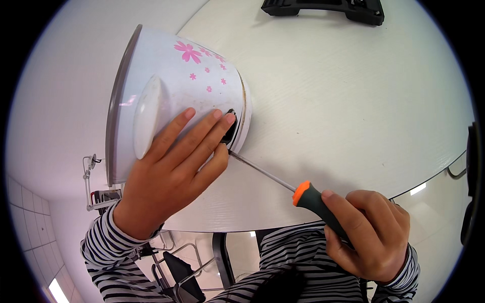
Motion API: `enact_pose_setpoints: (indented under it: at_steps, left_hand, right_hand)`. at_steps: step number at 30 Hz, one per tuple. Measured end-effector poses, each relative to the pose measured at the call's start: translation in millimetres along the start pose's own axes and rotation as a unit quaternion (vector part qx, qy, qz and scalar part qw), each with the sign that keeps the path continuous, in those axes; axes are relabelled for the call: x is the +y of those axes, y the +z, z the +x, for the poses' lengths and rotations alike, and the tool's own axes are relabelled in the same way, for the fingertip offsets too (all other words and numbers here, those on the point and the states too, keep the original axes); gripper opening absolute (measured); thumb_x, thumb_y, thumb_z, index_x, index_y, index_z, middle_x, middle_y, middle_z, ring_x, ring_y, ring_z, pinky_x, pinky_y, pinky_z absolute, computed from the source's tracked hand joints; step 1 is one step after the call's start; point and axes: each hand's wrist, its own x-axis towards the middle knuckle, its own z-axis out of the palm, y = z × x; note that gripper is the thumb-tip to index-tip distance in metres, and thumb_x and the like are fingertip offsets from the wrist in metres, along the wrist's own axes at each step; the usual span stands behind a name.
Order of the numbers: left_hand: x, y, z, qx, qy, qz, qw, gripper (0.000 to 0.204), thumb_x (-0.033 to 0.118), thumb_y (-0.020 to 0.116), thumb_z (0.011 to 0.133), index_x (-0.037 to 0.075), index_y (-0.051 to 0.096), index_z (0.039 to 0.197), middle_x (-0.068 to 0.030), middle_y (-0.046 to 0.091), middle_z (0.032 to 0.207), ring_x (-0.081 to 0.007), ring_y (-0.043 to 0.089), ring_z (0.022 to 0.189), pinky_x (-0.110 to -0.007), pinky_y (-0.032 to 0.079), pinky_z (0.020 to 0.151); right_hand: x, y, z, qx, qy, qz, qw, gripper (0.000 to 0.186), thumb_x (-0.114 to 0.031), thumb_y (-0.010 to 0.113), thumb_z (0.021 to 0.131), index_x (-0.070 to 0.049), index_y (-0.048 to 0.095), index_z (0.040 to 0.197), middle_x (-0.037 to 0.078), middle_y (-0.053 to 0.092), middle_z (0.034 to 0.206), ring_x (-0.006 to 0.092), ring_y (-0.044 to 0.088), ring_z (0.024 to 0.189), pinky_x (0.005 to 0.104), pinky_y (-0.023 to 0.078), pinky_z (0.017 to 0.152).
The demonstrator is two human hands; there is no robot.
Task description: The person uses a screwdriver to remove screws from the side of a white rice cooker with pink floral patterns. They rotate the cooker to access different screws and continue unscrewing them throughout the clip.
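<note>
A white pot [177,91] lies sideways on a table [353,116], the left hand [174,169] spread over it, as a screwdriver [301,193], gripped in the right hand [371,232], meets its base, apparently unscrewing or prying; the next move calls for steady bracing.

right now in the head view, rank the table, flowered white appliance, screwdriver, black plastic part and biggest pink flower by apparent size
1. Table
2. Flowered white appliance
3. Screwdriver and black plastic part: unranked, as the part is cut off by the top edge
4. Biggest pink flower
</note>
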Motion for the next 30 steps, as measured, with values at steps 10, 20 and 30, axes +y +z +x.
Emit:
enact_pose_setpoints:
  at_steps: [10,20,30]
  left_hand:
    - [-2.1,1.1,-1.7,-0.015,0.012,-0.005,1.0,0.011,0.018,0.057,0.076,0.019,0.051,0.085,-0.0026,0.049,0.123,-0.0147,0.042,0.117,-0.035,0.027,0.103]
    - [-3.1,-0.3,-1.5,-0.041,0.017,0.016,0.999,0.013,0.019,0.057,0.074,0.019,0.053,0.086,-0.0019,0.049,0.123,-0.0144,0.041,0.118,-0.035,0.026,0.104]
    - [-1.5,1.0,-1.7,-0.031,0.011,0.007,0.999,0.015,0.018,0.058,0.073,0.019,0.054,0.088,-0.0016,0.05,0.122,-0.0146,0.042,0.117,-0.035,0.026,0.104]
  right_hand:
    - [0.1,-1.3,6.4,-0.006,0.017,0.033,0.999,0.04,-0.006,0.062,0.055,0.003,0.059,0.094,0.01,0.051,0.066,0.0169,0.05,0.047,0.0269,0.041,0.04]
    - [-2.2,-2.2,7.3,-0.024,0.013,0.018,0.999,0.04,-0.006,0.062,0.056,0.003,0.059,0.094,0.011,0.052,0.066,0.0169,0.05,0.047,0.0265,0.041,0.039]
    - [-1.6,-2.7,3.9,-0.038,0.015,-0.002,0.999,0.041,-0.005,0.062,0.055,0.004,0.058,0.095,0.012,0.052,0.067,0.0177,0.051,0.048,0.0267,0.042,0.04]
